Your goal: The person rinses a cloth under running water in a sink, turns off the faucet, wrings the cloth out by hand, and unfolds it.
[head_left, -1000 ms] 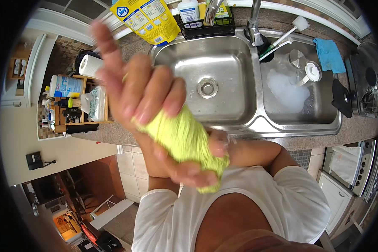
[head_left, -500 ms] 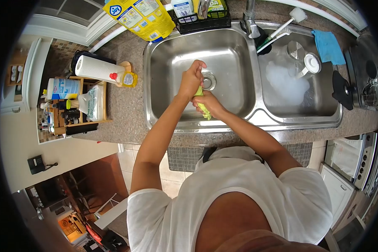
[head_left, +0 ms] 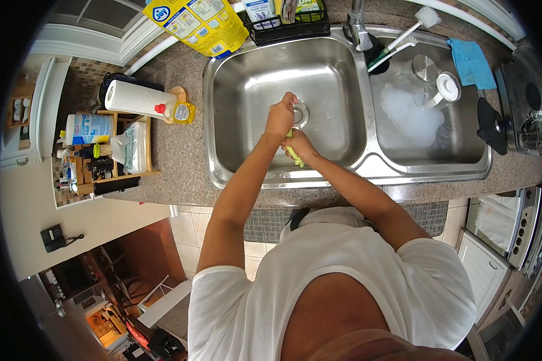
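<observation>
Over the left basin of a steel sink [head_left: 223, 165], both hands are closed on a twisted yellow-green cloth [head_left: 297, 159]. My left hand [head_left: 280, 119] grips its upper part beside the drain [head_left: 299, 114]. Just below and to the right, my right hand [head_left: 301, 146] is wrapped round the cloth, and a crumpled end hangs out under it. Most of the cloth is hidden inside the two fists.
In the right basin are suds [head_left: 412, 117], a white-lidded clear pitcher [head_left: 445, 88] and brushes [head_left: 426, 18]. A blue cloth [head_left: 473, 63] drapes over its edge. Paper towels [head_left: 135, 97] and a yellow soap bottle [head_left: 183, 112] are at the left, a yellow pouch [head_left: 205, 27] behind.
My left hand has turned, its fingers now more tightly closed and pointing less to the right. Less of the cloth's end shows below my right hand.
</observation>
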Available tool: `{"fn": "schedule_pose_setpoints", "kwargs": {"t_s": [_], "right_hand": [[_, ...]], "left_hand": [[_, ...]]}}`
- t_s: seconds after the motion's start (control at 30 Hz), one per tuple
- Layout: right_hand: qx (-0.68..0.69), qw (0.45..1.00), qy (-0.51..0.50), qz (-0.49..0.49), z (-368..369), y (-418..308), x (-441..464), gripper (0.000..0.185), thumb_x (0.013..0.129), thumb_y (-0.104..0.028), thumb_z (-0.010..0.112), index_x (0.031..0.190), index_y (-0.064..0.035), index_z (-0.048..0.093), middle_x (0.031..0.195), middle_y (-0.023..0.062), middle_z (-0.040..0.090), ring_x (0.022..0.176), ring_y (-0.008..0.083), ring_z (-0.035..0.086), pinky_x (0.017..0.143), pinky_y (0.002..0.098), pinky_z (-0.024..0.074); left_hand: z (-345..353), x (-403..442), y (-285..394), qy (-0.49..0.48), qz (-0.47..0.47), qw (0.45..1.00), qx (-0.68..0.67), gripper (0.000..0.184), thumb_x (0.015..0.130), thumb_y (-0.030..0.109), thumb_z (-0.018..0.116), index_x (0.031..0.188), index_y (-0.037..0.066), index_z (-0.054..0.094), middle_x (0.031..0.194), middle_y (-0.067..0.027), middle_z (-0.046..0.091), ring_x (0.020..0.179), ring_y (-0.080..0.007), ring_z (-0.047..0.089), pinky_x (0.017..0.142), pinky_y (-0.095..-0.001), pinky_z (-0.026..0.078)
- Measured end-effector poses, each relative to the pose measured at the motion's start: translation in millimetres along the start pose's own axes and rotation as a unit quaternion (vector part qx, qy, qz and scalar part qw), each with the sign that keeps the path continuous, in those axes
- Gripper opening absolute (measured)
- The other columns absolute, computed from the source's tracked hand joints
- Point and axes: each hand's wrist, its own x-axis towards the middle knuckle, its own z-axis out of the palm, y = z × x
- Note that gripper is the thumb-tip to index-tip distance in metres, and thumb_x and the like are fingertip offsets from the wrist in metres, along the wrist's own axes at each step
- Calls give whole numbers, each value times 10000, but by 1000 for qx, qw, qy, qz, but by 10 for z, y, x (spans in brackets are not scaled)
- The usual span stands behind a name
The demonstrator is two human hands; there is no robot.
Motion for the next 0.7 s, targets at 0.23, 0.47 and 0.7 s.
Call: {"fn": "schedule_pose_setpoints", "kwargs": {"t_s": [0.23,0.47,0.7], "right_hand": [[-123,988,33,-84,-44,-21,49,446,734,-300,728,1020,-17,533,791,85,599,602,142,585,462,245,444],[-129,990,-36,-51,71,-596,-312,524,709,-298,760,1085,-20,524,873,81,594,790,195,600,649,304,473],[431,849,-303,26,677,-1254,-814,451,717,-179,662,1108,-66,466,891,58,448,760,172,449,534,255,421]], "left_hand": [[-176,76,-52,85,-57,991,-90,138,889,100,523,1026,116,520,574,-45,532,475,-122,540,459,-285,434],[-622,197,138,92,-79,915,-386,587,820,353,674,1208,65,340,939,-128,538,776,-215,601,635,-349,514],[-674,-183,550,-122,97,557,-816,976,763,640,550,1435,145,43,1391,-242,309,1272,-429,336,1009,-589,319]]}}
